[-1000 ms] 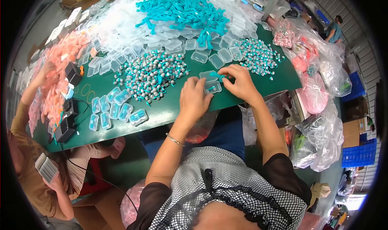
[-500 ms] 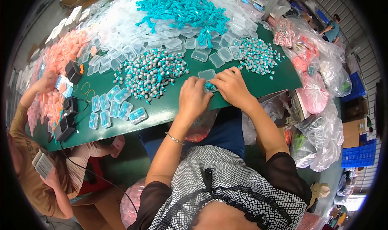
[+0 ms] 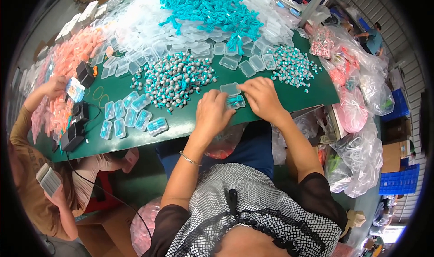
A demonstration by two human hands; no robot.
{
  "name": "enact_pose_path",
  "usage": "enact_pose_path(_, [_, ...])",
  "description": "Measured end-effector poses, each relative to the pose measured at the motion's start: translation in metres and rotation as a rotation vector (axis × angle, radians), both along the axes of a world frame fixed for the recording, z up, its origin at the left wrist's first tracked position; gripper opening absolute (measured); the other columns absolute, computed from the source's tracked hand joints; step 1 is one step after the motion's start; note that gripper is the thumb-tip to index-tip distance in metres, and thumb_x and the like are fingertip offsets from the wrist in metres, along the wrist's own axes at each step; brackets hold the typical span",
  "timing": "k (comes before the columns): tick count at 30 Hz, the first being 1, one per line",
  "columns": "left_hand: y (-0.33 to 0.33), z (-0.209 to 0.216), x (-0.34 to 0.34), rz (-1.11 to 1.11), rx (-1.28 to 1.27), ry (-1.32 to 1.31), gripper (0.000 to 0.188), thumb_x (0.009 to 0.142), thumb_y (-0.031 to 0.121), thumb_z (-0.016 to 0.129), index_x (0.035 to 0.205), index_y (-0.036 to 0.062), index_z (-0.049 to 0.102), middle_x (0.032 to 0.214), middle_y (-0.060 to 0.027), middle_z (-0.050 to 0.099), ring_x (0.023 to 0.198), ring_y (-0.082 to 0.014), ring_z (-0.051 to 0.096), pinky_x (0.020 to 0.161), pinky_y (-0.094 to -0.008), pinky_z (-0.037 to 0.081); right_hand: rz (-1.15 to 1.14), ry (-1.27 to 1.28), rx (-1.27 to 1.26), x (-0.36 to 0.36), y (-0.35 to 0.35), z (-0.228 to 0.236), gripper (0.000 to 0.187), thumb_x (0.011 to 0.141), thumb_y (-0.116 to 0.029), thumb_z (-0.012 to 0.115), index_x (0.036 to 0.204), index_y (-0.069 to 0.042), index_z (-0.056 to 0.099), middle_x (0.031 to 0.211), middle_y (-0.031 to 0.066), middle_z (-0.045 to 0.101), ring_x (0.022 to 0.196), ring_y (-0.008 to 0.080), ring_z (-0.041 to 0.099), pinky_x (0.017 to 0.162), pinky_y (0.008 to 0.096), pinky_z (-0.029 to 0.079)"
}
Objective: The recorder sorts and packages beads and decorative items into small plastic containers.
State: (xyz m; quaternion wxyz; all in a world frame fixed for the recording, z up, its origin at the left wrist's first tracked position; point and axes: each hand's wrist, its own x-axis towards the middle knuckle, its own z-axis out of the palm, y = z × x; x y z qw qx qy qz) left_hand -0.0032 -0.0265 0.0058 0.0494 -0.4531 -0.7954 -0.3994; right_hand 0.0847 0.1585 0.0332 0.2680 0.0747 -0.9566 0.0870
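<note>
On the green tabletop (image 3: 190, 121), near its front edge, your two hands meet over a small clear plastic case (image 3: 235, 101) with blue pieces inside. Your left hand (image 3: 212, 114) rests palm down just left of the case, fingers bent onto it; your right hand (image 3: 262, 96) pinches its right side. An empty clear case (image 3: 229, 89) lies touching it, just behind. Left of the case sits a heap of grey-and-blue earplugs (image 3: 174, 78), and farther left a row of filled cases (image 3: 129, 117). Behind the case lies a pile of blue cords (image 3: 212, 8).
</note>
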Motion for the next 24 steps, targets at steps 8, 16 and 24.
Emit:
enact_pose_path(8, [-0.004, -0.009, -0.003, -0.019, 0.02, -0.03, 0.049, 0.073, 0.019, 0.08, 0.114, 0.0023, 0.06, 0.103, -0.0141, 0.059, 0.096, -0.0351, 0.057, 0.083, -0.0434, 0.047, -0.04, -0.156, -0.061, -0.029, 0.01, -0.009, 0.027, 0.082, -0.013, 0.07, 0.109, -0.009, 0.067, 0.101, 0.0062, 0.063, 0.101, 0.0265, 0.057, 0.093, 0.042, 0.035])
enact_pose_path(16, [-0.003, -0.005, -0.002, -0.024, 0.088, 0.013, 0.049, 0.078, 0.018, 0.077, 0.121, 0.0037, 0.059, 0.098, -0.0147, 0.059, 0.092, -0.0343, 0.059, 0.081, -0.0431, 0.048, 0.233, -0.083, -0.308, -0.003, 0.002, 0.002, 0.026, 0.076, -0.011, 0.074, 0.1, -0.004, 0.066, 0.095, 0.0115, 0.064, 0.095, 0.0316, 0.06, 0.088, 0.0433, 0.046])
enact_pose_path(24, [-0.012, -0.004, -0.003, -0.145, 0.161, -0.016, 0.019, 0.086, 0.016, 0.069, 0.099, 0.002, 0.065, 0.089, -0.0131, 0.057, 0.08, -0.0338, 0.06, 0.068, -0.0416, 0.049, 0.215, -0.076, -0.295, 0.002, -0.013, -0.018, 0.027, 0.074, -0.013, 0.073, 0.1, -0.006, 0.067, 0.09, 0.0084, 0.063, 0.093, 0.0263, 0.061, 0.09, 0.0418, 0.04])
